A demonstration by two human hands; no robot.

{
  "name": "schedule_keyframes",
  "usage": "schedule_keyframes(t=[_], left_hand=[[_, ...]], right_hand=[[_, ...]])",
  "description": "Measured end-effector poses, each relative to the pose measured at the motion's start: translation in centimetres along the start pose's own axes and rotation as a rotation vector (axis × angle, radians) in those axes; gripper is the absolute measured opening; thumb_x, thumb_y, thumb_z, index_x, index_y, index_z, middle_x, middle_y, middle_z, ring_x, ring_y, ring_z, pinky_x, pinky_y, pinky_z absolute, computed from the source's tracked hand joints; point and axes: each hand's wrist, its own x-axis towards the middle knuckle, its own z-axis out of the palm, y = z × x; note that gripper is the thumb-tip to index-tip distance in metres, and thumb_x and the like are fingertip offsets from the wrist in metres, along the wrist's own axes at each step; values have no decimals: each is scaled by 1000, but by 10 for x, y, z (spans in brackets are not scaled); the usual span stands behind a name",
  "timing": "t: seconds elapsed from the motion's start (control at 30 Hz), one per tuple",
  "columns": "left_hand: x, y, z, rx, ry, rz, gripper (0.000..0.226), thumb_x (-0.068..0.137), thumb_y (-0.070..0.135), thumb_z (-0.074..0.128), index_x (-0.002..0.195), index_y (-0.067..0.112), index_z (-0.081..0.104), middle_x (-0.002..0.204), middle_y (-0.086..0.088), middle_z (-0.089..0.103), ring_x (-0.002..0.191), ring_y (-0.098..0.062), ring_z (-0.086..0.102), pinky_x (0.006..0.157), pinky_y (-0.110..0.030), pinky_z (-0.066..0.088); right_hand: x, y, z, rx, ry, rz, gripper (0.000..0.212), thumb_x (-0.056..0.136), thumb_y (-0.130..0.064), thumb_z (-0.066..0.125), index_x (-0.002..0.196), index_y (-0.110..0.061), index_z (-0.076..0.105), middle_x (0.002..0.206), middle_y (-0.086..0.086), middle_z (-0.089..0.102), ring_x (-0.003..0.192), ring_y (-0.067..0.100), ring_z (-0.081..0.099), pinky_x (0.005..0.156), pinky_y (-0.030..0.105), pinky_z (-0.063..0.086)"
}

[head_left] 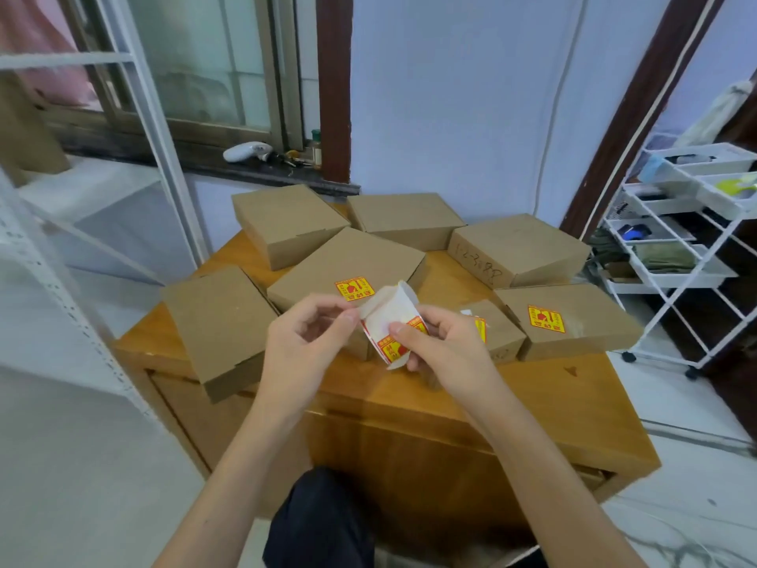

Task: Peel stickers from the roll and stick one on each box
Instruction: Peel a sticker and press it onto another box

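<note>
Several brown cardboard boxes lie on a wooden cabinet top [532, 399]. The middle box [348, 264] carries a red and yellow sticker [355, 289]. So does the right box [573, 317], with its sticker [546, 319]. A small box [497, 334] behind my right hand also shows a sticker edge. The left box [217, 321] and the three far boxes show bare tops. Over the cabinet's middle, my right hand [442, 346] grips the sticker roll [389, 321], a white backing strip with red and yellow stickers. My left hand [307, 334] pinches the strip's upper left edge.
A white wire rack [688, 239] with trays stands at the right. White metal shelving [61, 260] stands at the left. A windowsill [266, 168] behind the boxes holds a white tool and small bottles. My dark-clothed knee [323, 522] is below the cabinet front.
</note>
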Motion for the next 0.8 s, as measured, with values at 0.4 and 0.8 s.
schedule_keyframes(t=[0.4, 0.8], left_hand=[[-6, -16, -64, 78, 125, -107, 7, 89, 9, 64, 89, 13, 70, 78, 9, 70, 66, 0, 60, 60, -10, 46], [7, -39, -95, 165, 307, -222, 5, 88, 20, 66, 87, 23, 70, 83, 4, 71, 71, -5, 62, 64, -19, 53]], right_hand=[[18, 19, 64, -29, -63, 30, 11, 89, -25, 63, 95, -19, 71, 67, -9, 69, 53, 2, 54, 54, 16, 44], [29, 24, 72, -70, -74, 63, 15, 90, -27, 62, 97, -17, 71, 76, 7, 68, 58, 4, 55, 58, 16, 47]])
